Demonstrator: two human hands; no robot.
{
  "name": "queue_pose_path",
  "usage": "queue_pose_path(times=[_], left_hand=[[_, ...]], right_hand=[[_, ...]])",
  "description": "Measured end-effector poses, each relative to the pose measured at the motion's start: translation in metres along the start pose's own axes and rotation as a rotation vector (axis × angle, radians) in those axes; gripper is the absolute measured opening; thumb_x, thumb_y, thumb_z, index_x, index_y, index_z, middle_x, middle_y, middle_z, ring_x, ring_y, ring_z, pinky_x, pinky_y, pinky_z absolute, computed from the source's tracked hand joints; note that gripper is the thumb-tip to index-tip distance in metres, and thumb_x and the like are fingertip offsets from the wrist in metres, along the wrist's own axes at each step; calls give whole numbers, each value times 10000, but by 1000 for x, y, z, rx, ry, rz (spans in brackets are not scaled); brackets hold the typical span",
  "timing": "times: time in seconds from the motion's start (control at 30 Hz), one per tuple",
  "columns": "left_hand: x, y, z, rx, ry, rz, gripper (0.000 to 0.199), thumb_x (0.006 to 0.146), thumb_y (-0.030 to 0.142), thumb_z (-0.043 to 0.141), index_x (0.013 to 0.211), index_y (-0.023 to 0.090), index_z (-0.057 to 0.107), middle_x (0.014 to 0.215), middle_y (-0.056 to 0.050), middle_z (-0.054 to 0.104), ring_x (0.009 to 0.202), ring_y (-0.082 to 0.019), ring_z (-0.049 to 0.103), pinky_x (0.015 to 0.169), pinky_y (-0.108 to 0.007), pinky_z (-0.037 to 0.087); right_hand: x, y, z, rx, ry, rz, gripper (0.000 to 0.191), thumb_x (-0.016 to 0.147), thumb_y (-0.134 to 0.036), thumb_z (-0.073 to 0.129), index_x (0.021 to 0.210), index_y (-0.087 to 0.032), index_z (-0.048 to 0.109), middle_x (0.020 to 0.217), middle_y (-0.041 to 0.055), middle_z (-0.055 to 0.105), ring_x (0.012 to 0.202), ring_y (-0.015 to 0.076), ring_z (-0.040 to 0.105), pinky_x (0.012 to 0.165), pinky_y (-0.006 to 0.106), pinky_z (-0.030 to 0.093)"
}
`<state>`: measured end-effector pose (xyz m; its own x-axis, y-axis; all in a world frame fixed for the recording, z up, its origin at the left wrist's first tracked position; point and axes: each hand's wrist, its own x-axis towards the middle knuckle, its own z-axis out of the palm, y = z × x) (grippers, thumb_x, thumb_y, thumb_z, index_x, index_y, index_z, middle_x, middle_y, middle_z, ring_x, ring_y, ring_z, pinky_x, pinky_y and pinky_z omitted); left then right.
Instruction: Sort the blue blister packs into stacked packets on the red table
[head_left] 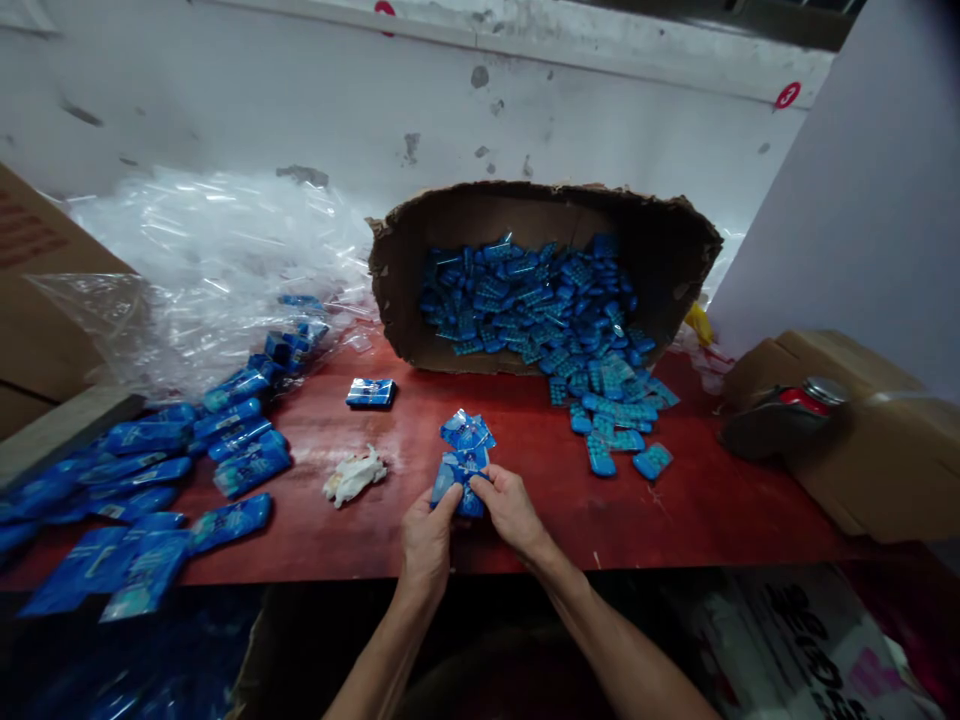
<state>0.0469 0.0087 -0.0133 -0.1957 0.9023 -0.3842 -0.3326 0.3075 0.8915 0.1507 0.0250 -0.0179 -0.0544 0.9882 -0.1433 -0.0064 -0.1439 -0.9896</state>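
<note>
My left hand (427,545) and my right hand (516,512) meet at the table's front, thumbs on top, both closed on a blue printed packet (465,462). Its lower part is partly hidden by my fingers. Just beyond it lie more blue printed wrappers (466,430), touching or overlapping it; I cannot tell which. A small blue box-shaped pack (370,393) rests farther back on the left. Nearer my left hand is a crumpled white tissue (355,477). Small blue wrapped pieces (600,455) lie loose to the right of my hands.
A torn-edged cardboard box (397,330) lies on its side at the back, spilling blue pieces onto the red table (712,500). Blue packets (150,437) and clear plastic bags (217,240) cover the left. A red jar with a metal lid (817,393) stands by cardboard (862,450) at right.
</note>
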Motion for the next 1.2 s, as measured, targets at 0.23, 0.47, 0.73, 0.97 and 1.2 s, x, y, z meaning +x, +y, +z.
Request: queue_pose_path(times=[0.23, 0.47, 0.73, 0.97, 1.2], left_hand=[[-3, -3, 11, -120, -61, -32, 233, 571, 327, 667, 615, 121, 567, 464, 48, 519, 403, -68, 449, 418, -194, 379], [-12, 6, 7, -152, -288, -195, 284, 570, 313, 683, 749, 108, 603, 566, -12, 601, 480, -103, 532, 459, -209, 414], [-13, 6, 0, -137, -175, -280, 217, 583, 288, 670, 650, 123, 546, 478, 12, 556, 426, -88, 517, 415, -184, 391], [-15, -6, -3, -230, -225, -340, 212, 626, 293, 658, 687, 134, 531, 491, 18, 549, 467, -89, 542, 426, -170, 417], [-18, -5, -4, -303, -204, -420, 162, 663, 263, 637, 660, 138, 534, 471, 19, 537, 474, -98, 563, 429, -169, 451]], right_hand=[[-7, -3, -4, -166, 77, -83, 248, 766, -328, 449, 569, -178, 437, 507, -64, 370, 477, 73, 329, 460, 199, 269], [-11, -10, -14, -201, 18, -92, 319, 797, -398, 403, 563, -182, 394, 508, -64, 355, 473, 70, 338, 444, 190, 271], [-14, -19, -107, -677, 309, -287, 253, 802, -366, 419, 874, -187, 584, 858, 53, 580, 814, 183, 511, 751, 292, 380], [-14, 11, -228, -1342, 612, -8, 408, 787, -353, 446, 1128, -138, 508, 1034, 164, 541, 927, 281, 467, 748, 387, 370], [-23, 27, -194, -1288, 442, -246, 364, 778, -284, 444, 1103, -135, 505, 1027, 133, 545, 977, 244, 454, 833, 373, 358]])
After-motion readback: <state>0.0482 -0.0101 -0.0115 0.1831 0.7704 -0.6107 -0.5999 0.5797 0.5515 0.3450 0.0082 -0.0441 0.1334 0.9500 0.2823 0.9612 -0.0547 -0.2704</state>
